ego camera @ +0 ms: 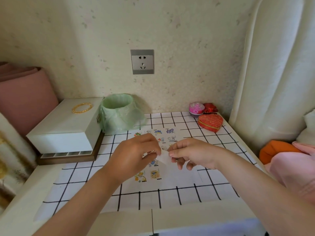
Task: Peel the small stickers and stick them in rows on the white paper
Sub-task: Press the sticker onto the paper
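Small translucent sticker slip (163,157) pinched in both my grips, left hand (136,155) and right hand (191,155), over the white paper (178,182), edges apart for peeling, I reckon.

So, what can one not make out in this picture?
Head view: the white slip pinched by the left hand and right hand is pale and small; whether a sticker is on it cannot be told.
Head view: both hands cover some of the stickers on the white paper.
Head view: the stickers' drawings are too small and blurred to name.
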### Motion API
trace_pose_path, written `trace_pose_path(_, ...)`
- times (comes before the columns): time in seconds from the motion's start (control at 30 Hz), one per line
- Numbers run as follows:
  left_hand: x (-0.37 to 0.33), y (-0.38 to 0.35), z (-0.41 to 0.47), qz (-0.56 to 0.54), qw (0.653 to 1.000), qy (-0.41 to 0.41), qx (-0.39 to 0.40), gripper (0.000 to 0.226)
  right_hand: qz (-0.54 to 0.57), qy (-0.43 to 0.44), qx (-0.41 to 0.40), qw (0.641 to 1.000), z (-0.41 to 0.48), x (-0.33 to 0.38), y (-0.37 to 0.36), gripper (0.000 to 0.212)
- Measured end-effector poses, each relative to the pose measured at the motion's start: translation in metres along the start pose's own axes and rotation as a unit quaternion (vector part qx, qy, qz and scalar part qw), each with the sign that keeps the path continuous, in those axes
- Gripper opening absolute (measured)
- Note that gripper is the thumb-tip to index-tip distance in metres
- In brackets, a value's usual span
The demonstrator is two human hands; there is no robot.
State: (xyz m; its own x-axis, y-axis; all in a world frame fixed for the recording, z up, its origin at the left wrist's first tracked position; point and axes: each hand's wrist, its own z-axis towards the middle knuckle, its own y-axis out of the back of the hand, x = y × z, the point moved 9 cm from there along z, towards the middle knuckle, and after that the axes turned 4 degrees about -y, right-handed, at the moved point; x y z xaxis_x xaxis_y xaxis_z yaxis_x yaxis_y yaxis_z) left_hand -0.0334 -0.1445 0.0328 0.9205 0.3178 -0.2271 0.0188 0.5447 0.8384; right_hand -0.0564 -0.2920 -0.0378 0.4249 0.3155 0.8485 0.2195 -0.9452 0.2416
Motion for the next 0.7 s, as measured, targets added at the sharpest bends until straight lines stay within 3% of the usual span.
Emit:
trace_pose_path(0.2, 0.003, -0.003, 0.000, 0.027, 0.999, 0.014, 0.017, 0.024, 0.123, 0.001, -0.054, 0.991, 0.000, -0.003, 0.014, 0.021)
trace_pose_path(0.33, 0.016, -0.009, -0.002, 0.033, 0.993, 0.097, 0.056, 0.012, -0.070, 0.137, -0.210, 0.965, -0.018, 0.029, 0.024, 0.012)
trace_pose_path(0.47, 0.017, -0.020, -0.004, 0.003, 0.987, 0.132, 0.092, 0.009, -0.214, 0.214, -0.216, 0.928, -0.029, 0.043, -0.002, 0.018)
trace_pose_path(0.7, 0.018, -0.026, -0.006, -0.060, 0.980, 0.156, 0.109, 0.010, -0.215, 0.193, -0.237, 0.928, -0.023, 0.035, -0.005, 0.005)
